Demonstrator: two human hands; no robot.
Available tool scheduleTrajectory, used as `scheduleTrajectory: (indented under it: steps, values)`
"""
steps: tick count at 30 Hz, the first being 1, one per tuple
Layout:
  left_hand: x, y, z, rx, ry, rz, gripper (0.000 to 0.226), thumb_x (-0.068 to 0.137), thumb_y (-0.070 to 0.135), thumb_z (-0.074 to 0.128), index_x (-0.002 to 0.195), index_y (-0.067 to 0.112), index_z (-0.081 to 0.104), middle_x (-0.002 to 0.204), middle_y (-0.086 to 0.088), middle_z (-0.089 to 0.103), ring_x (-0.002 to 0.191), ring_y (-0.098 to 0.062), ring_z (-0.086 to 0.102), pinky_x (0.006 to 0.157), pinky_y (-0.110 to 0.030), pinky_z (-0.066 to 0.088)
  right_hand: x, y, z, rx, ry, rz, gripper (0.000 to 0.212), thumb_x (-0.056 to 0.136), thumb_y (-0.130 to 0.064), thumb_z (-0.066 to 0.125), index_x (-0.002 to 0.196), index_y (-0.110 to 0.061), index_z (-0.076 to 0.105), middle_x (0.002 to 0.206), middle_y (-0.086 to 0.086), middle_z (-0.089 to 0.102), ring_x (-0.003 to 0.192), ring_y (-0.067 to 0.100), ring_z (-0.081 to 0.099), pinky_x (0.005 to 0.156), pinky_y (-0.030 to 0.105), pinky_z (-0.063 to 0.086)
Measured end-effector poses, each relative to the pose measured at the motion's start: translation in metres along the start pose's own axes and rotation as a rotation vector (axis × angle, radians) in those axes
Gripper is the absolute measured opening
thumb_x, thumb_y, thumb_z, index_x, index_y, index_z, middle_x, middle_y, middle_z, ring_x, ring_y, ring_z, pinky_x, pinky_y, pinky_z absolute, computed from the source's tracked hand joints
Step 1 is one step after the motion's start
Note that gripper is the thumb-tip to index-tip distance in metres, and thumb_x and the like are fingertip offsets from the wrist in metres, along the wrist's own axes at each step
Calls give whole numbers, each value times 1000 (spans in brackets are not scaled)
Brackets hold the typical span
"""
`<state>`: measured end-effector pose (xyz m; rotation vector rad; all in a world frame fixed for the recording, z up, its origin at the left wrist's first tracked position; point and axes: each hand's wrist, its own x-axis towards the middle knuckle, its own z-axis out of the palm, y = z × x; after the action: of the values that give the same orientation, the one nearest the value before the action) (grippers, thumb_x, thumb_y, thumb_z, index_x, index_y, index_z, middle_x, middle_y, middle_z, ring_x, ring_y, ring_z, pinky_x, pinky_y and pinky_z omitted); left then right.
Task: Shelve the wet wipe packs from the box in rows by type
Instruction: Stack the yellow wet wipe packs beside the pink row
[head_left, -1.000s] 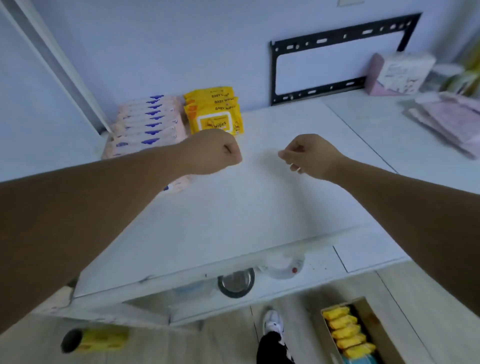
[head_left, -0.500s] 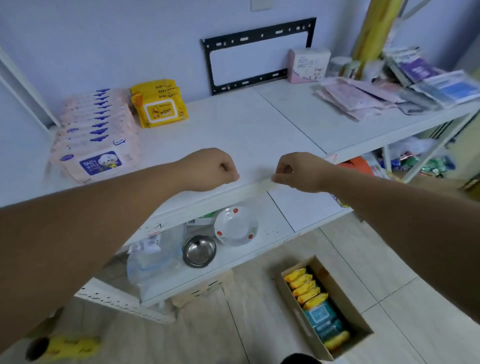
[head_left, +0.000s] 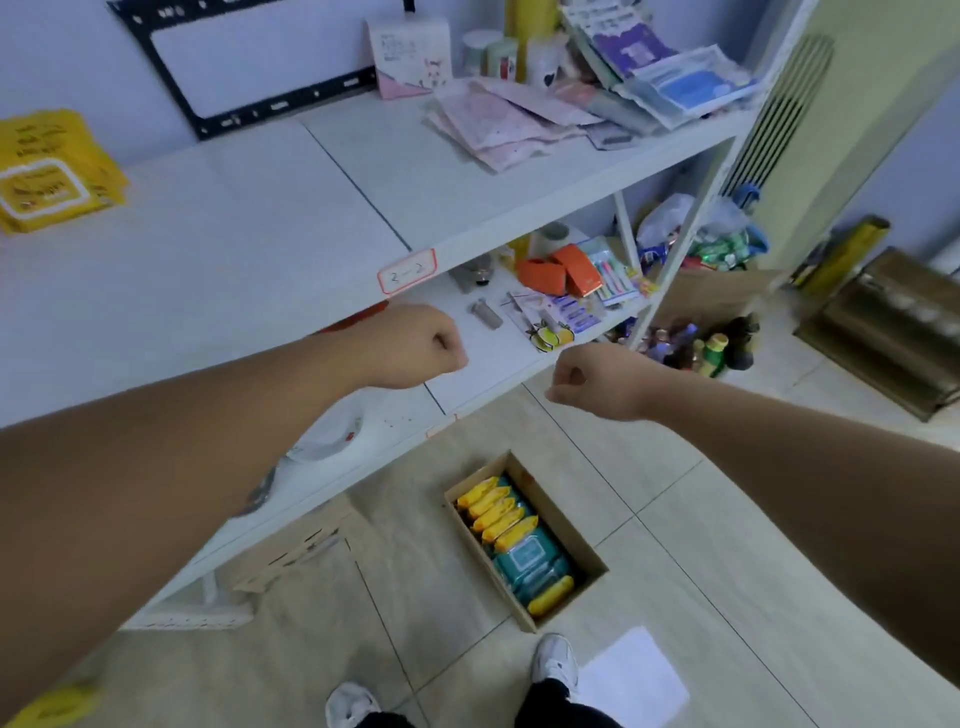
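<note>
Hands: left hand (head_left: 415, 347) and right hand (head_left: 592, 382) fisted, empty, apart, over shelf's front edge.
Box (head_left: 563, 525): floor below shelf; yellow packs (head_left: 496, 514), teal packs (head_left: 530, 564) grouped, likely next pickup.
Shelf (head_left: 218, 244): yellow wipes (head_left: 47, 176) at left edge, starting a row.

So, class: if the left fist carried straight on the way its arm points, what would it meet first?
Probably the white lower shelf board just beyond the left hand, though depth is unclear.

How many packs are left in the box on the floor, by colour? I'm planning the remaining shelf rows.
Counting packs visible in the cardboard box:
Yellow packs: 6, counting the one at the near end
Teal packs: 3, as far as the stacking shows
Total: 9
</note>
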<state>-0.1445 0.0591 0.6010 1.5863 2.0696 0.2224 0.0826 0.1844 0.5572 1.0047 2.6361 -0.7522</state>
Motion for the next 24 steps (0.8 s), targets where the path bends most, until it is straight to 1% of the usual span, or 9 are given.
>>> scheduleTrajectory:
  steps: [2, 5, 7, 10, 11, 14, 17, 20, 24]
  values:
    - [12, 15, 33, -18, -43, -6, 17, 93, 35, 62, 95, 22, 73, 83, 16, 64, 84, -7, 61, 66, -18, 42, -10, 33, 12, -16, -39, 47, 29, 96, -42, 63, 104, -15, 67, 102, -2, 63, 96, 18, 57, 80, 30, 44]
    - [21, 26, 82, -28, -143, -25, 15, 91, 34, 63, 92, 23, 73, 91, 11, 69, 87, -12, 64, 70, -23, 48, -21, 75, 37, -8, -126, 124, 22, 93, -43, 66, 95, -21, 65, 103, -2, 63, 103, 21, 60, 84, 31, 46]
    - [25, 26, 110, -37, -213, -46, 12, 92, 32, 62, 89, 24, 71, 94, 11, 68, 91, -12, 64, 77, -25, 49, -23, 96, 54, 10, -174, 162, 20, 91, -42, 67, 95, -22, 65, 104, -2, 63, 104, 21, 59, 86, 32, 47]
    - [31, 18, 147, -64, -300, -79, 14, 91, 32, 59, 84, 27, 70, 87, 13, 66, 88, -11, 65, 84, -31, 53, -23, 115, 79, 64, -209, 206, 24, 91, -42, 68, 102, -20, 67, 105, -3, 62, 102, 19, 57, 86, 32, 47]
    - [34, 15, 158, -68, -320, -87, 13, 91, 34, 59, 84, 29, 69, 86, 13, 65, 87, -11, 64, 83, -31, 53, -23, 120, 89, 75, -218, 221, 24, 91, -42, 68, 102, -20, 66, 106, -3, 62, 102, 19, 57, 86, 32, 47]
    - [45, 3, 194, -96, -385, -90, 12, 93, 33, 63, 95, 26, 72, 94, 11, 66, 94, -8, 62, 78, -25, 47, -21, 132, 124, 90, -271, 275, 19, 92, -41, 66, 98, -23, 63, 104, -5, 61, 102, 18, 57, 85, 32, 48]
    - [59, -20, 233, -139, -435, -135, 8, 92, 34, 64, 92, 30, 71, 101, 10, 70, 98, -9, 64, 78, -25, 49, -12, 143, 164, 85, -352, 309, 19, 92, -41, 62, 98, -24, 63, 104, -5, 63, 103, 20, 59, 89, 38, 53]
    - [73, -45, 278, -172, -484, -167, 5, 92, 32, 65, 89, 30, 69, 95, 12, 67, 96, -9, 64, 76, -22, 45, 4, 157, 204, 94, -429, 332, 22, 93, -41, 61, 99, -20, 64, 105, -1, 65, 102, 23, 61, 89, 42, 54]
    - [93, -85, 347, -211, -545, -218, 9, 91, 29, 66, 83, 32, 64, 87, 13, 65, 88, -9, 63, 71, -25, 46, 36, 181, 269, 146, -477, 395, 29, 94, -38, 60, 102, -11, 66, 103, 7, 68, 98, 27, 65, 83, 41, 54]
